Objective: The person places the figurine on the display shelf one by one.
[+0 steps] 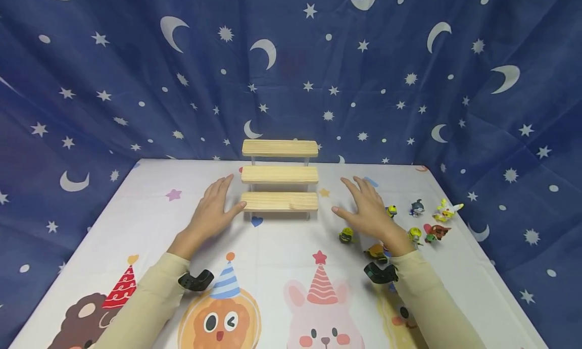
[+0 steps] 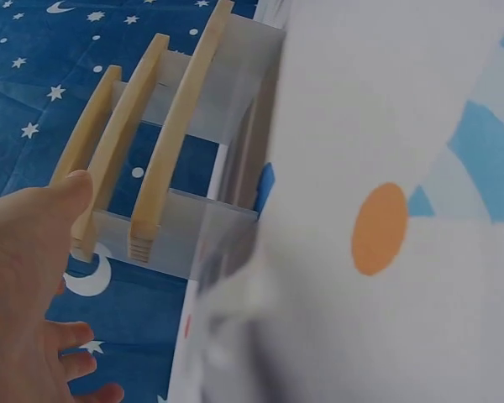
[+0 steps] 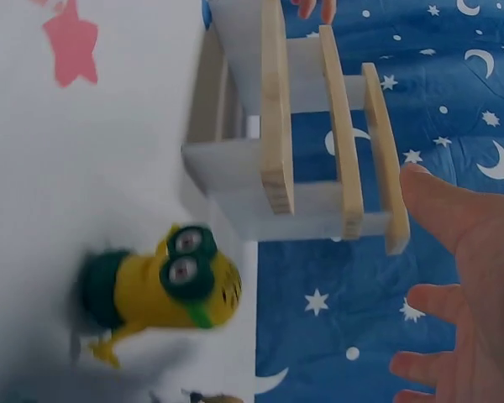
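A three-tier display stand with pale wooden steps (image 1: 279,175) and clear side supports (image 2: 214,75) stands at the back middle of the table. My left hand (image 1: 211,207) is at its left side, fingers spread, with the thumb near the end of the lowest step. To the stand's right, my right hand (image 1: 368,207) hovers with fingers apart and a gap between it and the steps. Neither hand holds anything. Below the right hand is a yellow and green minion figurine (image 3: 176,277), large and a little blurred in the right wrist view.
Several small figurines lie on the right of the table, among them a brown fox-like one (image 1: 437,232), a grey one (image 1: 416,208) and a yellow one with white wing-like parts (image 1: 445,211). A cartoon-printed white cloth (image 1: 282,248) covers the table. Behind hangs a dark blue curtain (image 1: 291,61).
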A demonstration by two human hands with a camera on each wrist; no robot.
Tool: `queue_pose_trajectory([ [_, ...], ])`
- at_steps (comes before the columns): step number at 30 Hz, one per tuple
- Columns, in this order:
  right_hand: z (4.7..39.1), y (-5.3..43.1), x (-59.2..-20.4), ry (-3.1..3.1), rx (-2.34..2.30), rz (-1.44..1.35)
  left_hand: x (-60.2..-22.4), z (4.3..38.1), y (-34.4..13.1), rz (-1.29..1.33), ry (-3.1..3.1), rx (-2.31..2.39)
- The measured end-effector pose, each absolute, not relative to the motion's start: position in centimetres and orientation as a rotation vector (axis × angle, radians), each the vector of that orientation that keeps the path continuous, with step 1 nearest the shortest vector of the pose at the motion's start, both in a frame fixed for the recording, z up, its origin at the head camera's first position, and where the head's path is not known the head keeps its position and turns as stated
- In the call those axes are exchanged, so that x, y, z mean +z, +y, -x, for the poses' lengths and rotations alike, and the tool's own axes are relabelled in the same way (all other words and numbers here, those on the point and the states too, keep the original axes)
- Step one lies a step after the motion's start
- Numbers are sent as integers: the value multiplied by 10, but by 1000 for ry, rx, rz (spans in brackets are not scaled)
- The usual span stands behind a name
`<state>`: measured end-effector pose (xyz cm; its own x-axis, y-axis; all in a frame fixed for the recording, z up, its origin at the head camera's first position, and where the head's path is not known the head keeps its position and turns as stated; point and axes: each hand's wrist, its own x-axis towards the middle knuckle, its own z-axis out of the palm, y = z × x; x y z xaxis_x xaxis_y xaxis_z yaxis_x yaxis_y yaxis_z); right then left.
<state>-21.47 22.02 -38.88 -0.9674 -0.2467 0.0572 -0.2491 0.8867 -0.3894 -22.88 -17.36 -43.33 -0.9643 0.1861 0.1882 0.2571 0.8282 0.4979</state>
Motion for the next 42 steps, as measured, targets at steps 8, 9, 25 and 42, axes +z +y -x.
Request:
queue_pose_trajectory([
  [8, 198, 235, -381, -2973, 725, -514, -440, 226, -174, 341, -2886, -1061],
  [9, 196, 236, -379, -2969, 744, -522, -441, 226, -173, 344, -2889, -1091],
  [25, 164, 292, -367, -2949, 899, -454, -449, 236, -168, 420, -2920, -1401],
  [42, 145, 362, -369, -2852, 943, -376, -459, 246, -168, 580, -2799, -1732],
])
